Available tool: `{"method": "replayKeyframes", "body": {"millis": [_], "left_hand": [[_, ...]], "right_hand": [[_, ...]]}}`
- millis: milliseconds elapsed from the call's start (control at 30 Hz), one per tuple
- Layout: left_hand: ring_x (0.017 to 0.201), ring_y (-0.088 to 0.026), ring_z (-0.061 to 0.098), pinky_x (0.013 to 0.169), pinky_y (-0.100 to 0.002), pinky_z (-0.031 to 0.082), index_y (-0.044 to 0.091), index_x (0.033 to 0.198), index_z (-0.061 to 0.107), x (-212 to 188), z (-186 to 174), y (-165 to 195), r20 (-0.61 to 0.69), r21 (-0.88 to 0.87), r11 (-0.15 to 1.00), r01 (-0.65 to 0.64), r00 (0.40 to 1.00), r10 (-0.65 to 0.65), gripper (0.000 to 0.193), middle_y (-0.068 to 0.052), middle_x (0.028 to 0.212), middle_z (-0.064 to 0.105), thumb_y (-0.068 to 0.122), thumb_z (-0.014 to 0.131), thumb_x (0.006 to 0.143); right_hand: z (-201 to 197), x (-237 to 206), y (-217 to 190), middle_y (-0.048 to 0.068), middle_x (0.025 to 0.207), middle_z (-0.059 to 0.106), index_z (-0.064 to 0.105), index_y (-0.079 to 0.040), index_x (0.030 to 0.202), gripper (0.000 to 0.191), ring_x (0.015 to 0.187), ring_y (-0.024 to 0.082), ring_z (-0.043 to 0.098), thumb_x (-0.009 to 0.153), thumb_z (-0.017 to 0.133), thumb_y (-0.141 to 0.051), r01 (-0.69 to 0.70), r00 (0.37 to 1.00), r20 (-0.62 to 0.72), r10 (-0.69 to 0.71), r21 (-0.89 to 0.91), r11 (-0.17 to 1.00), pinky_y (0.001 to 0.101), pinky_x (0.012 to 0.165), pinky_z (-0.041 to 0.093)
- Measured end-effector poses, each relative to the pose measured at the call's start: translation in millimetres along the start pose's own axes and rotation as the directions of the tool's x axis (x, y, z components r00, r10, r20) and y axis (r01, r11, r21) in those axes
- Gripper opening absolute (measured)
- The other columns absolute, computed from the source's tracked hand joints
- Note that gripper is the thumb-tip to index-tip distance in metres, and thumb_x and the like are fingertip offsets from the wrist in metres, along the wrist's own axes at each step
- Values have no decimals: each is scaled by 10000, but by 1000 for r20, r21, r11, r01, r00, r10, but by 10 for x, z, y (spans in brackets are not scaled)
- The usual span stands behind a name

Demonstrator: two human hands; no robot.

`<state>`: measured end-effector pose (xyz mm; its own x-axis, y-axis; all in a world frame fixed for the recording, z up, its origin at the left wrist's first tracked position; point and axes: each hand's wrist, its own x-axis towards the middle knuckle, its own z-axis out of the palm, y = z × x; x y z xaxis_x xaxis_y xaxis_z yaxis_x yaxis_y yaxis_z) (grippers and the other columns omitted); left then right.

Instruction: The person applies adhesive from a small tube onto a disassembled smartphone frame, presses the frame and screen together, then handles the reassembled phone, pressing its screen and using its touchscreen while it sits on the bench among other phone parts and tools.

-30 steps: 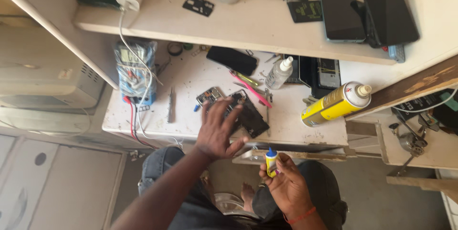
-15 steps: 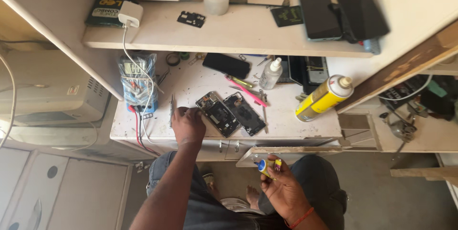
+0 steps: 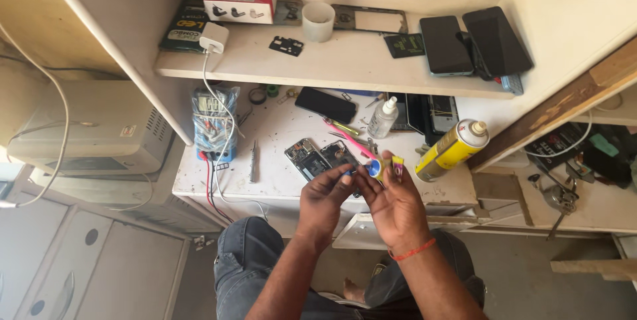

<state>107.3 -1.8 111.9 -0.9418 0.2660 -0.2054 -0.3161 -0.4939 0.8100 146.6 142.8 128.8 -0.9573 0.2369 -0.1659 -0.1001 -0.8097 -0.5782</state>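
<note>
My right hand (image 3: 393, 202) holds a small yellow glue tube (image 3: 394, 166) with a blue cap (image 3: 375, 167) upright above the white desk (image 3: 279, 181). Fingers of my left hand (image 3: 326, 195) pinch the blue cap end of that tube. Just behind the hands lie two opened phones (image 3: 317, 158) with their insides showing, partly hidden by my fingers. A pink tool (image 3: 352, 142) lies beside them.
A yellow spray can (image 3: 452, 149), a small clear dropper bottle (image 3: 383, 117), a black phone (image 3: 325, 104), a wrapped multimeter (image 3: 213, 121) and a screwdriver (image 3: 253, 161) sit on the desk. The shelf (image 3: 332, 68) above holds phones, a white cup (image 3: 318, 21), a red box and a charger.
My right hand has risen with the tube from lap level to over the desk edge. My left hand left the opened phones and came to the tube's cap.
</note>
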Motion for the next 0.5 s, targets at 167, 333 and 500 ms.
{"method": "replayKeyframes", "body": {"millis": [167, 333, 500], "left_hand": [[986, -152, 699, 934, -318, 586, -3, 1223, 708, -48, 153, 268, 17, -78, 994, -79, 997, 80, 285, -99, 1116, 754, 112, 686, 963], [1024, -137, 700, 941, -317, 587, -2, 1215, 712, -24, 196, 335, 45, 57, 990, -127, 991, 124, 275, -88, 1127, 758, 115, 672, 970], [1010, -148, 704, 941, -318, 581, -8, 1210, 713, -9, 216, 278, 43, 63, 993, -102, 994, 99, 265, -100, 1110, 765, 104, 667, 974]], "right_hand": [[303, 50, -75, 51, 1089, 675, 530, -73, 1399, 429, 1094, 319, 693, 986, 637, -114, 81, 994, 81, -79, -22, 996, 483, 1010, 559], [314, 82, -105, 20, 1061, 665, 513, -86, 1427, 441, 1043, 293, 697, 1004, 630, -119, 95, 993, 73, -89, -79, 992, 463, 991, 569], [279, 97, -119, 27, 1054, 668, 509, -97, 1430, 452, 1014, 289, 700, 997, 632, -140, 76, 996, 46, -72, -88, 993, 457, 952, 578]]}}
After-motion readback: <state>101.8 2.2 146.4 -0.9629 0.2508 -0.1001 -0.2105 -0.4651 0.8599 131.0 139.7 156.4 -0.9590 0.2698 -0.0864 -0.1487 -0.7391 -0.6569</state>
